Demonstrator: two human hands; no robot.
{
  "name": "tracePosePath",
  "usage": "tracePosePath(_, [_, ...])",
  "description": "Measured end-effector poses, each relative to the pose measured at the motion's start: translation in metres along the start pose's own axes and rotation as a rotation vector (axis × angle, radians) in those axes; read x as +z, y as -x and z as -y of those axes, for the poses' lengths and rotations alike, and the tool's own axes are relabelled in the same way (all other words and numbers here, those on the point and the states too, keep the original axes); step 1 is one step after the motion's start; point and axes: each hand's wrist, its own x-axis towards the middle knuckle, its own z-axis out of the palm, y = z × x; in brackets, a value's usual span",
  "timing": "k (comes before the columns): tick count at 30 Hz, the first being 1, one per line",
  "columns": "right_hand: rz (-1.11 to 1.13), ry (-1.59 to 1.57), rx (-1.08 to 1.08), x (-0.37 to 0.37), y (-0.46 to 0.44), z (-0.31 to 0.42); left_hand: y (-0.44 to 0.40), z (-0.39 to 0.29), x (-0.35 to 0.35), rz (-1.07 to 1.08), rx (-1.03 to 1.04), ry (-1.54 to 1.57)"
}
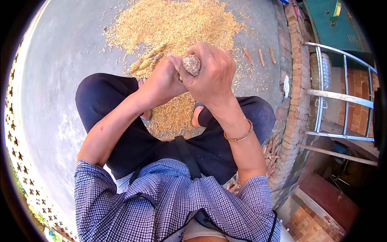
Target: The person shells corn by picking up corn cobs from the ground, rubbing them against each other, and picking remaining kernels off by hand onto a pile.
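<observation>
Both hands are locked in tight at upper centre: the right hand (214,68) wraps the corn cob (191,65), its blunt end poking up, and the left hand (158,77) clamps in alongside, its fingers mostly hidden. Watch that grip! Should the cob turn under uneven pressure, it could slip and scrape a thumb. Just below, loose kernels (171,117) lie between the feet; kernel-covered ears (146,63) wait left of the hands; a hard jerk might fling grain across the concrete floor (60,80) at left.

No readable lettering, labels, brands, numbers or signs in view; yellowish patch (337,8) on teal panel (340,31) shows nothing legible.
</observation>
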Motion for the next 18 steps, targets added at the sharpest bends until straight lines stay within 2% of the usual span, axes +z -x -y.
tracePosePath(3, [-0.088,0.057,0.018,0.006,-0.019,-0.006,-0.02,0.012,-0.005,-0.029,0.05,-0.16])
tracePosePath(5, [-0.028,0.028,0.14,-0.001,-0.008,0.008,0.002,0.004,0.0,0.004,-0.006,-0.219])
tracePosePath(6, [-0.012,0.0,0.184,0.003,-0.013,0.011,0.003,0.0,-0.007,0.004,0.099,-0.348])
tracePosePath(9, [0.074,-0.011,0.277,0.0,-0.016,0.009,0.004,-0.009,-0.005,0.013,-0.015,-0.425])
tracePosePath(11, [0.094,-0.003,0.293,-0.003,-0.018,0.005,0.002,-0.013,-0.002,0.004,0.081,-0.517])
tracePosePath(14, [0.212,-0.109,0.534,-0.02,-0.025,-0.009,-0.004,-0.015,-0.002,0.027,0.107,-0.546])
tracePosePath(17, [-0.085,-0.455,0.574,-0.027,-0.019,-0.033,-0.01,-0.018,-0.007,0.007,-0.044,-0.393])
tracePosePath(18, [-0.103,-0.489,0.572,-0.028,-0.02,-0.031,-0.012,-0.021,-0.011,0.006,-0.096,-0.327])
